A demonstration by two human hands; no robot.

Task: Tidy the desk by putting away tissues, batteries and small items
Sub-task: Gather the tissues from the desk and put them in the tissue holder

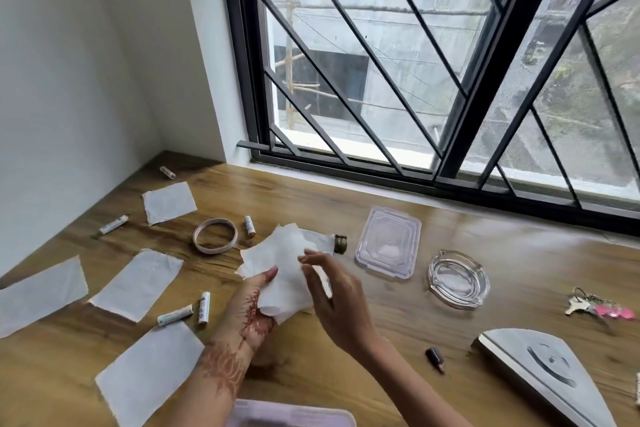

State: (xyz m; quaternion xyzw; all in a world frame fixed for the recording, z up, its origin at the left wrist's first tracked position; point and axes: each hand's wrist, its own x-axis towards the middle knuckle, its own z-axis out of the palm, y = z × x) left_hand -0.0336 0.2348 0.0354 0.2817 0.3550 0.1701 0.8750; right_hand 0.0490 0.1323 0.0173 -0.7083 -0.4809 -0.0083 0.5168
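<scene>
fingers (268, 276) of left hand (254, 305) pinch bunched tissues (277, 263); right hand (332, 295) at 3 o'clock spread, empty; a slack pinch may shed sheets.

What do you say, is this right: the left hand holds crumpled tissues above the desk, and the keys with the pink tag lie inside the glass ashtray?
Not quite. The head view shows the keys with the pink tag lying on the desk, to the right of the glass ashtray and apart from it, not inside it. The rest is right: the left hand holds crumpled tissues above the desk.
</scene>
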